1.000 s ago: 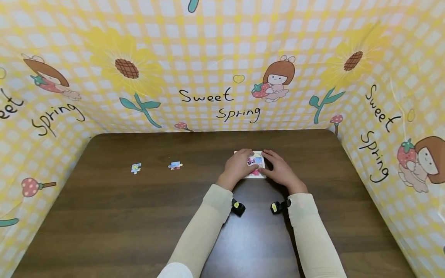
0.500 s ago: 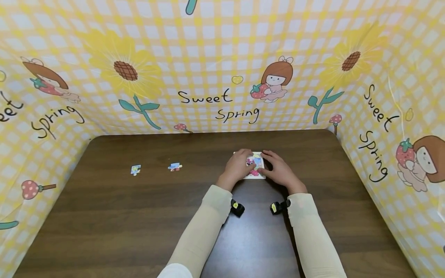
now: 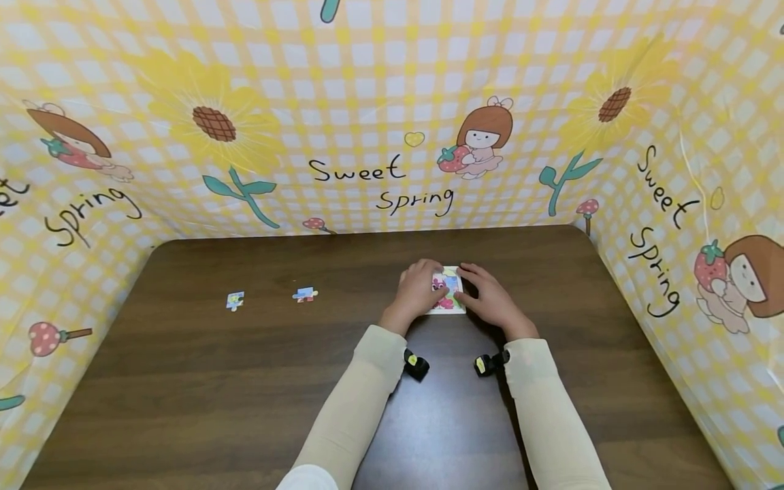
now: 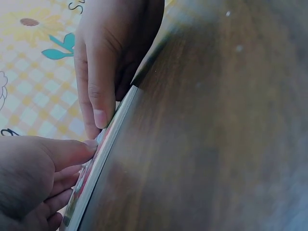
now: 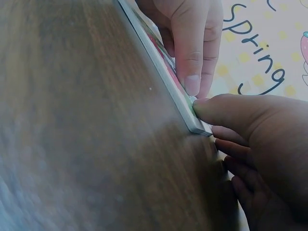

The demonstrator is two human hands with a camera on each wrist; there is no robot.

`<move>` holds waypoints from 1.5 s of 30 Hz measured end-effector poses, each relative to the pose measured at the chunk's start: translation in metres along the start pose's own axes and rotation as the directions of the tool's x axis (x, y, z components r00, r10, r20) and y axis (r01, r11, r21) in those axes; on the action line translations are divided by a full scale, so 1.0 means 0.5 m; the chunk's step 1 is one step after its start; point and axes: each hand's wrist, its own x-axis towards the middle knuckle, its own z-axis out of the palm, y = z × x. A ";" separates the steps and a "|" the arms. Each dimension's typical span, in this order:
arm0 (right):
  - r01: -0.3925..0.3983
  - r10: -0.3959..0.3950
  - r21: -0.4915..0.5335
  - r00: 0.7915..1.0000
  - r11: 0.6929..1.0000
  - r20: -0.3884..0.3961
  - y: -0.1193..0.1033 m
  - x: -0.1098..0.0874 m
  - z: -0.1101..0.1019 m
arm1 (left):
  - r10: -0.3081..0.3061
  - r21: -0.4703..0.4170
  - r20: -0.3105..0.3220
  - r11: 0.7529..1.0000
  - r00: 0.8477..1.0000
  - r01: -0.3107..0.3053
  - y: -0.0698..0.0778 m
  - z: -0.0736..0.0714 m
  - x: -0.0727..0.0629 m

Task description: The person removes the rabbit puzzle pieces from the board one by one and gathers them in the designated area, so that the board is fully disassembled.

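A small jigsaw puzzle (image 3: 450,304) in a white frame lies flat on the brown wooden table, showing a pink and blue picture. My left hand (image 3: 416,289) covers its left part, its thumb on the picture and its fingers bent at the left side. From the right, my right hand (image 3: 493,299) holds the frame's edge, with the thumb on the picture and the fingers along the side. Both thumbs nearly meet over the puzzle (image 5: 166,72) in the right wrist view. What lies under the left palm is hidden.
Two loose blue jigsaw pieces lie apart on the left of the table: the left piece (image 3: 235,301) and the right piece (image 3: 305,294). A yellow checked cloth (image 3: 367,82) with printed figures stands around the table's back and sides.
Both hands stay at the puzzle with only slight finger shifts; slightly more of the picture shows beside the left thumb. The head view has shifted a little. The loose pieces lie unchanged.
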 end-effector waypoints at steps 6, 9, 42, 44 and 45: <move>0.000 0.000 0.007 1.000 1.000 -0.004 -0.003 0.003 -0.003 | -0.002 -0.015 -0.003 1.000 1.000 0.002 0.000 -0.001 0.003; -0.003 0.003 0.006 1.000 1.000 -0.004 -0.002 0.003 -0.003 | -0.005 -0.023 0.001 1.000 1.000 0.005 0.002 -0.003 0.002; -0.017 0.016 0.044 1.000 0.999 0.007 0.003 -0.002 0.001 | 0.083 0.134 0.019 0.987 0.996 -0.085 0.020 -0.019 0.020; -0.011 0.011 0.043 1.000 0.999 0.001 0.003 -0.002 0.000 | 0.088 0.157 0.028 0.983 0.996 -0.092 0.021 -0.022 0.022; -0.009 0.009 0.045 1.000 0.999 -0.002 0.003 -0.002 0.000 | 0.091 0.166 0.029 0.982 0.995 -0.095 0.021 -0.023 0.022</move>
